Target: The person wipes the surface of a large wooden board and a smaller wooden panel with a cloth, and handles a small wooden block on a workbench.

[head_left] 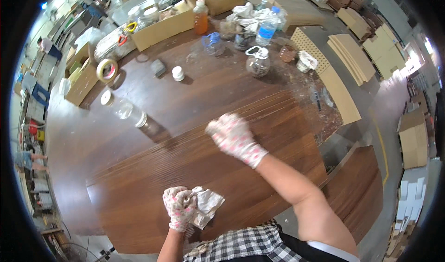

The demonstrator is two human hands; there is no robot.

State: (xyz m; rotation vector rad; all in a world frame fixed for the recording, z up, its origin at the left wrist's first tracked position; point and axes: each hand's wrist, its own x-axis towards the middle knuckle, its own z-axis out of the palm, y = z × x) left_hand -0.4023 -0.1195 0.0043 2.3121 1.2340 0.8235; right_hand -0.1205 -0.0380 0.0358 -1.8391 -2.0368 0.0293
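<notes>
My left hand [179,208], in a white glove with pink dots, is closed on a crumpled white cloth [211,205] near the front edge of a brown wood-grain panel [153,188]. Farther forward and to the right, my right hand [234,139], gloved alike, is over the same panel with its fingers curled together. Whatever those fingers may hold is hidden beneath the hand. A clear bottle with a white cap [124,108] lies or leans left of the right hand. A small white cap or jar [178,73] stands beyond, beside a dark grey block [158,68].
Across the back stand a bottle of orange liquid [200,18], a blue-capped water bottle [268,28], cut-down jugs [257,63] and a cardboard box of jars [164,28]. A tape roll [107,70] sits far left. Cardboard stacks [351,58] lie right; other people are at far left.
</notes>
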